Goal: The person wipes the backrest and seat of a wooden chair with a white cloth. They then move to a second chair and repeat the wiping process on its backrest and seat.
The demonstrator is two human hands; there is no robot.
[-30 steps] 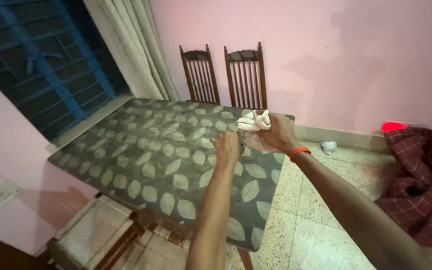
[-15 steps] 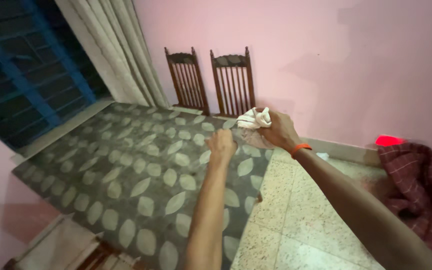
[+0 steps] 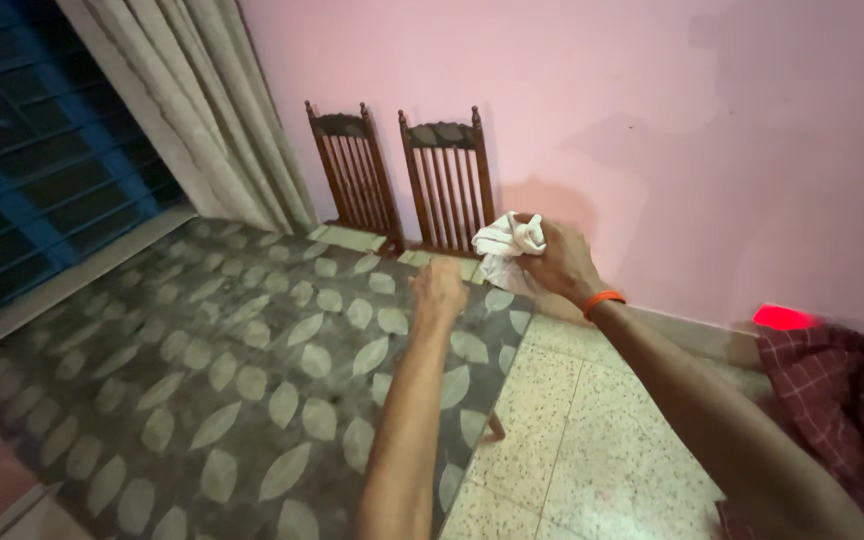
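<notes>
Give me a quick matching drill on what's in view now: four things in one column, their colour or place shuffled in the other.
Things:
1. cloth
2. wristband
3. chairs
4. table cover

Descriptions:
A. grey with a leaf pattern
B. white, bunched in the right hand
C. dark wood, against the pink wall
D. orange, on the right wrist

Pairs: 1-B, 2-D, 3-C, 4-A
</notes>
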